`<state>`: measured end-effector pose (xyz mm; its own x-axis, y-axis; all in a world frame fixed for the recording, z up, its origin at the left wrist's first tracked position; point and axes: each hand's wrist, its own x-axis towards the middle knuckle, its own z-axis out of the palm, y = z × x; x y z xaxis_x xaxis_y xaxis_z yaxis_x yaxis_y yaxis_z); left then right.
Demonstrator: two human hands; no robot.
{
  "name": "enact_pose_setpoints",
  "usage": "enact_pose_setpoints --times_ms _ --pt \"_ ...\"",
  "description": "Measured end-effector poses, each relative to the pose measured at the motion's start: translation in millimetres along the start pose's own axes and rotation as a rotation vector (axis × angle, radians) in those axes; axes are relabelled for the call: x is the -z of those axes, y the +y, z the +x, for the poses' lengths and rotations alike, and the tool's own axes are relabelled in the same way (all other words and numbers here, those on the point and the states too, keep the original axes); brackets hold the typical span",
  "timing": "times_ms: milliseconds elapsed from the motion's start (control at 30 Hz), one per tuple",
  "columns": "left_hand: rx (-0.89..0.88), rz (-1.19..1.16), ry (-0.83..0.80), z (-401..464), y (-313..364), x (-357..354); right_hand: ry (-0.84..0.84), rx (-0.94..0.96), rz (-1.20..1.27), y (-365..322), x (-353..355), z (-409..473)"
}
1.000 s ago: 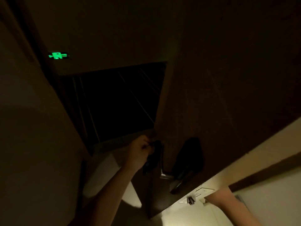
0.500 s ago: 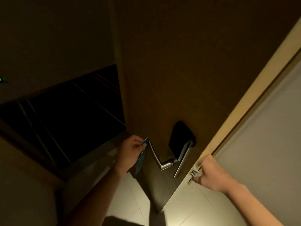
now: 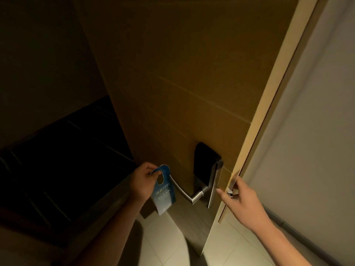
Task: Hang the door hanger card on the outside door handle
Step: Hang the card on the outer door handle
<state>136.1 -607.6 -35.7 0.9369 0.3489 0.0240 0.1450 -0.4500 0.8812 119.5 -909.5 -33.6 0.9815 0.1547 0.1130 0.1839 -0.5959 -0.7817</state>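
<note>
Head view shows us our left hand (image 3: pixel 143 182) pinching the top of the blue door hanger card (image 3: pixel 163 191), its cutout at the tip of the silver door handle (image 3: pixel 189 194), not yet over it. Our right hand (image 3: pixel 241 198) grips the door (image 3: pixel 192 83) edge at the latch plate (image 3: pixel 233 182), fingers curled around it.

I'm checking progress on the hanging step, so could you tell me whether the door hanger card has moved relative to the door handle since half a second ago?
Yes. The door hanger card in the left hand has turned its face to the camera at the lever tip of the door handle.
</note>
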Motion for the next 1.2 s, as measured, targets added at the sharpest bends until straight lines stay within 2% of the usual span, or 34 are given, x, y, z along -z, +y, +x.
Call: enact_pose_setpoints --times_ms 367,567,800,1200 --pt "-0.128 0.025 0.020 36 21 -46 0.160 -0.089 0.041 32 23 32" --pt "-0.002 0.035 -0.095 60 35 -70 0.117 -0.187 -0.005 50 39 58" --pt "0.004 0.054 -0.233 82 51 -93 0.086 -0.200 0.027 50 46 64" --pt "0.052 -0.026 -0.329 37 28 -95 0.141 -0.216 0.058 46 24 52"
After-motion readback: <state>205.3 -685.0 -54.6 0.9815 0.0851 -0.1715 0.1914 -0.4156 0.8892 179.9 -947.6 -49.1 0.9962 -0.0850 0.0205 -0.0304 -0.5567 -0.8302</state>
